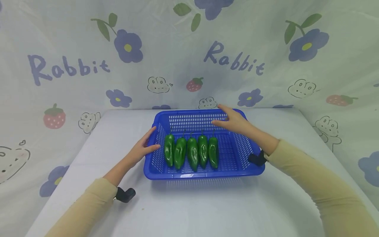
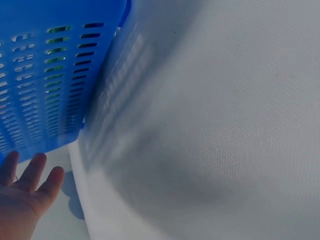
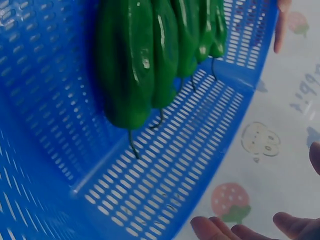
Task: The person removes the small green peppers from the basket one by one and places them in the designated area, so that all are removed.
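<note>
A blue plastic basket [image 1: 204,175] with slotted walls stands on the white table. Several glossy green chili peppers [image 1: 192,154] lie side by side in it, stems toward the far wall, filling its left and middle. My left hand [image 1: 141,150] is at the basket's left rim, thumb and fingers spread apart; its fingertips show near the lower edge of the basket wall [image 2: 55,12] in the left wrist view. Over the far right corner reaches my right hand [image 1: 236,122], fingers extended and nothing in them. In the right wrist view its fingertips [image 3: 207,229] appear just outside the rim.
The white tabletop [image 1: 201,210] extends around the basket on all sides. Behind it hangs a pale cloth [image 1: 183,49] printed with flowers, rabbits, strawberries and the word Rabbit. A black device [image 1: 125,195] sits at the left wrist, another [image 1: 257,158] at the right.
</note>
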The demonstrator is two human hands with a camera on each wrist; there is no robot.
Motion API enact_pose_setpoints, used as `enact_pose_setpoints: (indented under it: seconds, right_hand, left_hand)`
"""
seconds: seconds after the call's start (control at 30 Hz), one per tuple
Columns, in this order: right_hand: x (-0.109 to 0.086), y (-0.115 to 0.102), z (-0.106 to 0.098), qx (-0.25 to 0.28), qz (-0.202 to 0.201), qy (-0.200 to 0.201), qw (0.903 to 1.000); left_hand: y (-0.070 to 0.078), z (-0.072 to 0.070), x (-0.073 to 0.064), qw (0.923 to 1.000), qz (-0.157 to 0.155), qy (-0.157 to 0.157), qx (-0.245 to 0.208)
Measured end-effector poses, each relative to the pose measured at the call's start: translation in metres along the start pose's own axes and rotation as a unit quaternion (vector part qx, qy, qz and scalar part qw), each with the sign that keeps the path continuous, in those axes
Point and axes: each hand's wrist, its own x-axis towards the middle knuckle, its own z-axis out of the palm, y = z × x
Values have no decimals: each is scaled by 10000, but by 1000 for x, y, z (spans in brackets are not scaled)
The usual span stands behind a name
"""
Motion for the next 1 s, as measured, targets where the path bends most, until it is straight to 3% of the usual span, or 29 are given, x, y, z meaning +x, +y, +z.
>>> enact_pose_setpoints:
  seconds: [0.3, 0.47, 1.0]
  right_hand:
    - [9, 7, 12, 423, 843, -242, 9952]
    - [15, 14, 21, 731, 1099, -379, 9905]
    - [22, 28, 52, 1415, 1968, -1055, 9644]
  left_hand:
    - [0, 1, 0, 9999, -30, -62, -147]
    - [0, 1, 0, 9999, -32, -41, -128]
    - [1, 1, 0, 9999, -50, -16, -118]
